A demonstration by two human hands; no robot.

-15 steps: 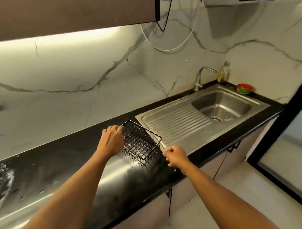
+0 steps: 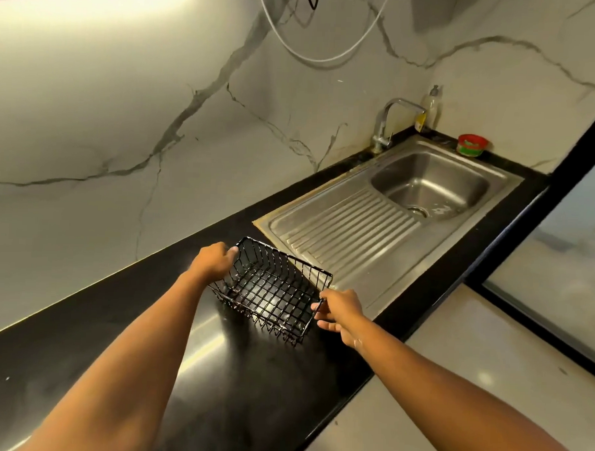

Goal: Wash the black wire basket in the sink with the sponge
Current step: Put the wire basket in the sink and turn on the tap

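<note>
Glossy black countertop (image 2: pixel 250 392) runs under the left hand (image 2: pixel 212 261) and right hand (image 2: pixel 340 309). Way past the right hand, in the far corner, there's a chrome tap (image 2: pixel 385 127), a clear bottle (image 2: pixel 432 105) just behind it, and a small red-and-green tub (image 2: pixel 472 145) nearby. Marble wall (image 2: pixel 124 118) sits beyond the left hand, with a white cable (image 2: pixel 329 59) looping up high.

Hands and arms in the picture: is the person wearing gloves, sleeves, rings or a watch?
No. The left hand and the right hand are bare, with no gloves and no rings that I can see. The left forearm and the right forearm are bare too: no sleeves, watch or bracelet show anywhere in view.
</note>
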